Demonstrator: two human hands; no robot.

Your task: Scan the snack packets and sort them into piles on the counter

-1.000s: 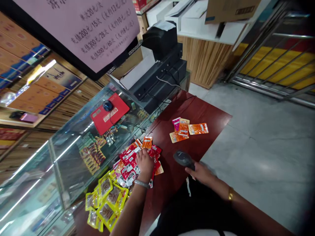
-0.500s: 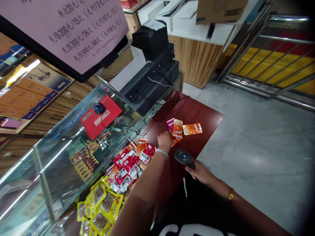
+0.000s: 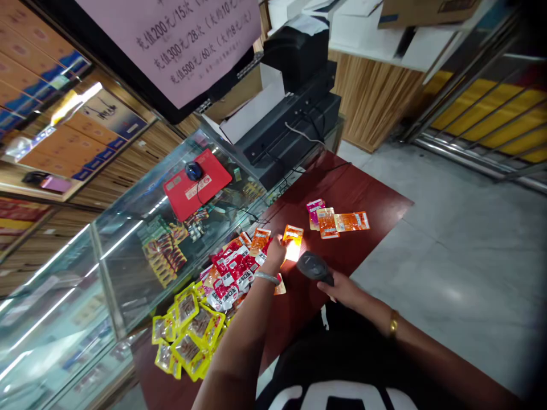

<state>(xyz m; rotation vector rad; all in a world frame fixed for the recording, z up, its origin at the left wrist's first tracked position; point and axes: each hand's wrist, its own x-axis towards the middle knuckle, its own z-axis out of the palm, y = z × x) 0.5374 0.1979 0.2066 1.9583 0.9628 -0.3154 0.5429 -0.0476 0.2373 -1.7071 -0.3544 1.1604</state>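
My left hand (image 3: 276, 252), a grey bangle at its wrist, is closed at the left edge of an orange snack packet (image 3: 292, 236), beside the packet pile. My right hand (image 3: 339, 286) grips a black barcode scanner (image 3: 314, 266); its head points at that packet, and a bright patch lights the packet's lower part. Red and white snack packets (image 3: 231, 273) lie heaped to the left of my left hand. Further up the brown tabletop (image 3: 367, 191) are a purple packet (image 3: 315, 209), an upright orange packet (image 3: 327, 224) and a sideways orange packet (image 3: 354, 221).
Yellow-edged packets (image 3: 190, 330) are piled at the near left. A glass display counter (image 3: 128, 250) bears a red mat (image 3: 173, 193) and a mouse (image 3: 194, 171). Behind stand a monitor with a pink sheet (image 3: 192, 51) and a black printer-like machine (image 3: 294, 54). Metal railing (image 3: 465, 148) is at right.
My left hand has moved from the small packet group back toward the red pile and now has an orange packet at its fingers. Light now falls on that packet. The camera view has shifted.
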